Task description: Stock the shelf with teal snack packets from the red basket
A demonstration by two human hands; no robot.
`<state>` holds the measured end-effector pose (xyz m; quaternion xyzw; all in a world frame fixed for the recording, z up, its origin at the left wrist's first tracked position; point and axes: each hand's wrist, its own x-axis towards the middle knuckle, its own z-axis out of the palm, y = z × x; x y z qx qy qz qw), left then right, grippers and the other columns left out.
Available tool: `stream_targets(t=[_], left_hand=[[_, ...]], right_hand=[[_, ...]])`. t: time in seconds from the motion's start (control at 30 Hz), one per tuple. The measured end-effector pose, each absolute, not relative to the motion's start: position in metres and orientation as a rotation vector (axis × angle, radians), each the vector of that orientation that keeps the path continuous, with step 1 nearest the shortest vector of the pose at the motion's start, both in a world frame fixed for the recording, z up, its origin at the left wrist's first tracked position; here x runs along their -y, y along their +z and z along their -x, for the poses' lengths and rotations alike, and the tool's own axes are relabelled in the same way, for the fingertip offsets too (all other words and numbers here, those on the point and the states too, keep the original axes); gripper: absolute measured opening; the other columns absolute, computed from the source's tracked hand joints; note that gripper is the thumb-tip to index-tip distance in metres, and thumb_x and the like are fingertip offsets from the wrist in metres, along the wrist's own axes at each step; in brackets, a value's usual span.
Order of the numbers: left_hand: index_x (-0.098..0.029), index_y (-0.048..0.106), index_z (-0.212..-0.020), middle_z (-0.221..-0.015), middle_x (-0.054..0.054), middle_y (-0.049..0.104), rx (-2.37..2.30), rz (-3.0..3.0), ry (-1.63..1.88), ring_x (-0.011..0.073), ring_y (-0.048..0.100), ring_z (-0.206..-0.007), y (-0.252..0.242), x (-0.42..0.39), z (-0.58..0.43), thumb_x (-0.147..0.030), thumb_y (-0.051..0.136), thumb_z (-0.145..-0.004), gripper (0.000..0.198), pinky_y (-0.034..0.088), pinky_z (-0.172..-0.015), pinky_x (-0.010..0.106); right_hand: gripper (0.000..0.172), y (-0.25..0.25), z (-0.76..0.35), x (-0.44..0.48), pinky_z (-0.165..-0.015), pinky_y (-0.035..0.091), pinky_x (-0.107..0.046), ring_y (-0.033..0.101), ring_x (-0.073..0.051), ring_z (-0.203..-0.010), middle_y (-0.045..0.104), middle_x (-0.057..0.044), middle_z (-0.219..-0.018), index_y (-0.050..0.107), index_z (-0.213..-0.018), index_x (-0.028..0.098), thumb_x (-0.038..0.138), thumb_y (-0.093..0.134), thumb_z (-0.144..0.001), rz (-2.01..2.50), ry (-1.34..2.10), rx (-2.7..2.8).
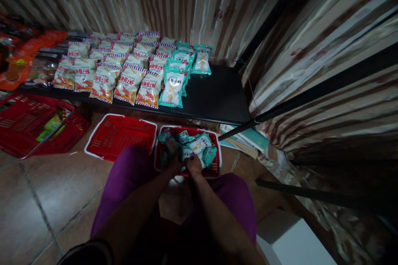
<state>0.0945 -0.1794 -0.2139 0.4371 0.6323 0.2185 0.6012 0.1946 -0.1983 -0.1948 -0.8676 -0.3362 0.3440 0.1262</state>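
Note:
A red basket [215, 165] on the floor between my knees holds several teal snack packets [199, 143]. Both my hands reach into its near side. My left hand [174, 162] is closed among the packets at the left of the basket. My right hand [194, 165] is closed on the near packets in the middle. What exactly each hand grips is too dark to make out. On the low black shelf [217, 95] ahead lie rows of red-and-orange snack bags [129, 83] and a column of teal bags [173, 87].
An empty red basket [120, 136] sits to the left of the filled one. A third red basket [34, 126] with a few items stands far left. Striped wallpaper backs the shelf. A black shelf frame [311, 91] and flat boxes [245, 137] are at right.

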Motion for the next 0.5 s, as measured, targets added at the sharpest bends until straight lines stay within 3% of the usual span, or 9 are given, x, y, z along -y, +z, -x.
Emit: stream_targets(t=[0.13, 0.3, 0.5], left_hand=[[-0.012, 0.059, -0.108, -0.097, 0.015, 0.069, -1.492, -0.894, 0.490, 0.0279, 0.061, -0.101, -0.210, 0.173, -0.091, -0.026, 0.080, -0.059, 0.055, 0.048, -0.087, 0.041], [-0.014, 0.058, -0.109, -0.088, 0.009, 0.069, -1.416, -0.812, 0.570, 0.0214, 0.066, -0.086, -0.183, 0.167, -0.084, -0.021, 0.074, -0.065, 0.047, 0.052, -0.078, 0.036], [-0.016, 0.056, -0.115, -0.104, 0.010, 0.067, -1.155, -0.854, 0.731, 0.0231, 0.065, -0.093, -0.117, 0.170, -0.068, -0.030, 0.072, -0.067, 0.052, 0.053, -0.081, 0.037]], right_hand=[[0.040, -0.185, -0.193, 0.196, -0.087, 0.046, -0.030, 0.063, -0.021, -0.101, 0.067, -0.010, -0.110, 0.058, -0.117, 0.016, 0.022, 0.048, -0.078, 2.485, 1.008, 0.967], [0.039, -0.160, -0.192, 0.192, -0.085, 0.047, -0.028, 0.063, -0.019, -0.099, 0.069, -0.007, -0.105, 0.059, -0.116, 0.019, 0.024, 0.046, -0.079, 2.343, 0.940, 0.950], [0.046, -0.107, -0.195, 0.192, -0.079, 0.050, -0.029, 0.064, -0.020, -0.096, 0.069, -0.008, -0.104, 0.058, -0.118, 0.017, 0.040, 0.047, -0.080, 2.044, 0.850, 0.819]])
